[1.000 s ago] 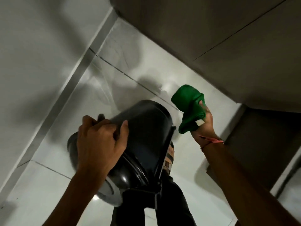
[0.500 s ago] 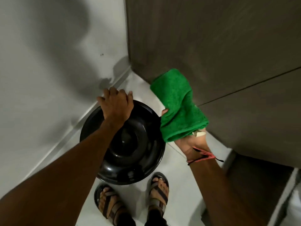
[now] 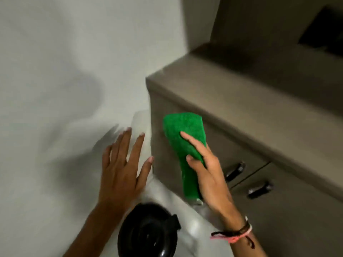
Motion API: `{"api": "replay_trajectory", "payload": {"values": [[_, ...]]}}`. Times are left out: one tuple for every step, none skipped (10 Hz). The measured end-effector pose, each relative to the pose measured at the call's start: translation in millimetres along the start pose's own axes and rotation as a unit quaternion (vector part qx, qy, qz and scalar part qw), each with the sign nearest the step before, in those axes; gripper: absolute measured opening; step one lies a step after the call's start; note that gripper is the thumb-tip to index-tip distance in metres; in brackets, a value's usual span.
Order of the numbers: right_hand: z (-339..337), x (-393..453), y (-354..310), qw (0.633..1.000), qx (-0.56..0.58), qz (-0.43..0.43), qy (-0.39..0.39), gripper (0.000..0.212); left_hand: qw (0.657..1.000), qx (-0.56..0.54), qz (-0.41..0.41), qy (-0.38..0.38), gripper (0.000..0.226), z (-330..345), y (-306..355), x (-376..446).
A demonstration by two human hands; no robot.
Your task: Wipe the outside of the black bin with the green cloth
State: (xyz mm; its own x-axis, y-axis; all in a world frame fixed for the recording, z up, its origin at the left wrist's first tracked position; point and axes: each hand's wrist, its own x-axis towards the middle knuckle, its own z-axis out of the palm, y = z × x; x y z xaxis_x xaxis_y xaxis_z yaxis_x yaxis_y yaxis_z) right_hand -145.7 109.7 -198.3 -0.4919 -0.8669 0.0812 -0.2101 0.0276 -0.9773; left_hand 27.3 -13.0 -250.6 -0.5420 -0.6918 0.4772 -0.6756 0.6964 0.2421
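The black bin stands on the floor at the bottom of the view, its glossy lid facing up, partly cut off by the frame's lower edge. My left hand hovers above and beyond it with fingers spread, touching nothing. My right hand grips the folded green cloth, held upright in the air in front of the cabinet, well above the bin and apart from it.
A brown cabinet with a flat top fills the right side; two dark handles sit on its doors. A white wall rises on the left. Pale floor lies between wall and cabinet.
My left hand has let go of the bin's lid and lifted with fingers spread. The view has tilted up, so the bin now sits lower in frame. My right hand has raised the cloth.
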Motion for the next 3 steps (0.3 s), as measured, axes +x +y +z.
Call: {"api": "replay_trajectory", "payload": {"values": [[-57.0, 27.0, -81.9, 0.956, -0.255, -0.145, 0.031, 0.056, 0.997, 0.043, 0.045, 0.055, 0.064, -77.9, 26.7, 62.0], [-107.8, 63.3, -129.8, 0.883, -0.444, -0.136, 0.063, 0.06, 0.991, 0.089, 0.054, 0.083, 0.069, -137.7, 53.5, 106.3], [-135.7, 90.2, -129.7, 0.808, -0.589, -0.006, -0.031, 0.06, 0.994, 0.11, 0.024, 0.005, 0.08, -160.9, 73.9, 127.9]]}}
